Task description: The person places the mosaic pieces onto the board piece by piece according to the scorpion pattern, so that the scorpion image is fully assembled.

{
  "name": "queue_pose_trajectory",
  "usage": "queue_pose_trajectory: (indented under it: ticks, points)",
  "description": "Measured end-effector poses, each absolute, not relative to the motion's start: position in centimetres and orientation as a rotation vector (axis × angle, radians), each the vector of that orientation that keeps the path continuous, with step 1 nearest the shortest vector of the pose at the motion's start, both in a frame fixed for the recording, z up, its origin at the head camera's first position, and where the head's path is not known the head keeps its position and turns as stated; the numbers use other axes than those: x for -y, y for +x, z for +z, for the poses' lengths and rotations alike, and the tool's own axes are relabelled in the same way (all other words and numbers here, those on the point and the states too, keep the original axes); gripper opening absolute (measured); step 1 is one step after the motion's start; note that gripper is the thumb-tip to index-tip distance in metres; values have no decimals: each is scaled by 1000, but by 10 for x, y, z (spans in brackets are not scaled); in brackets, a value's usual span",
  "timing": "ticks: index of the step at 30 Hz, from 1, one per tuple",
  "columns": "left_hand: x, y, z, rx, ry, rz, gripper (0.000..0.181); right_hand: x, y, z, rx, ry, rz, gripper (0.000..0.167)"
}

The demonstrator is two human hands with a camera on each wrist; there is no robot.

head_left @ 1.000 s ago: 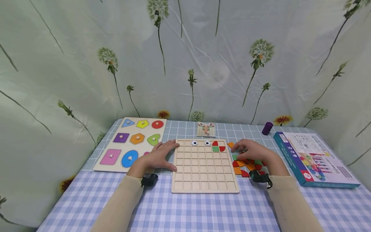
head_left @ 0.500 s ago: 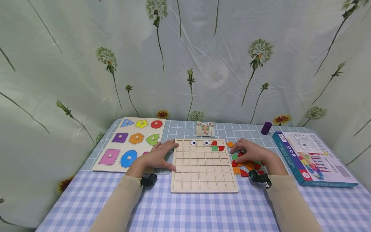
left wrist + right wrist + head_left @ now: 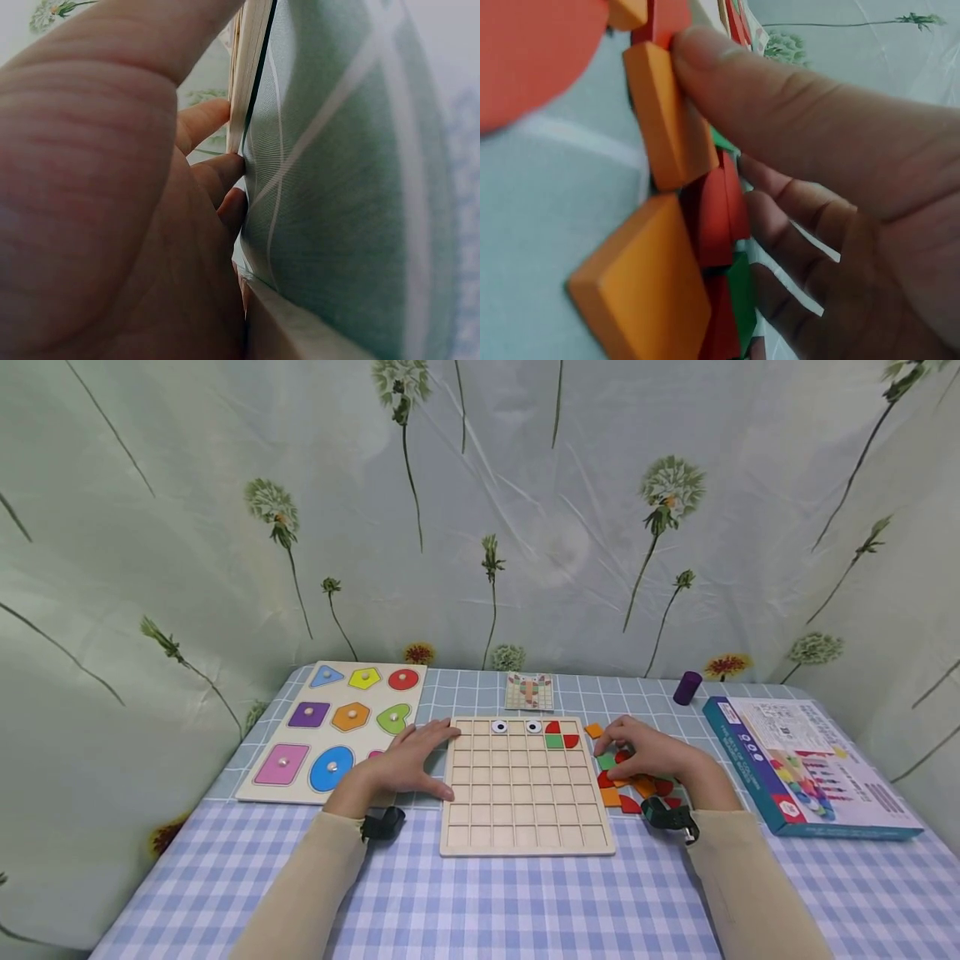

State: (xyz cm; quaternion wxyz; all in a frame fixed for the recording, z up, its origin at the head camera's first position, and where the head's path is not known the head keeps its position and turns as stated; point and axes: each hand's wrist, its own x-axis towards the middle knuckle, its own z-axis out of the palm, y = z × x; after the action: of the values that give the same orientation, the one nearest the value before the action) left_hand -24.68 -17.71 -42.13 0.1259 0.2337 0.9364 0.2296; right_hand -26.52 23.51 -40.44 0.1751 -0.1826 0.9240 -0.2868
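Observation:
In the head view my left hand [image 3: 401,768] rests on the left edge of a wooden grid board [image 3: 527,814], fingers and thumb spread along it. Two eye tiles [image 3: 533,727], two red quarter-circle tiles [image 3: 571,741] and a green square tile [image 3: 553,741] sit in the board's upper rows. My right hand [image 3: 648,752] is over a pile of coloured tiles [image 3: 643,787] right of the board. Its thumb touches the tiles beside an orange tile [image 3: 675,120] in the right wrist view. The other fingers are bent loosely and apart from the thumb; the index fingertip is hidden there.
A knob puzzle [image 3: 300,789] with coloured shapes lies left of the board. Behind the board stands a small pattern card [image 3: 528,692]. A purple cylinder [image 3: 687,687] is at the back right, and a flat game box [image 3: 813,768] lies at the right. The tablecloth [image 3: 480,910] is checked.
My right thumb has moved slightly within the tile pile, and the fingers have shifted a little over it. The left hand stays on the board's edge. The head view has shifted slightly.

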Motion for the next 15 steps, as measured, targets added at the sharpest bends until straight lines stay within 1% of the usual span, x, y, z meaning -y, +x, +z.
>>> queue_pose_trajectory:
  ticks: [7,15]
  points:
    - [177,-247,-422,-2726,667,657,103,-237,-265,-407,-2611,-525,-866,33]
    - [176,-246,-420,-2733,674,665,103,-239,-265,-410,-2687,-420,-910,30]
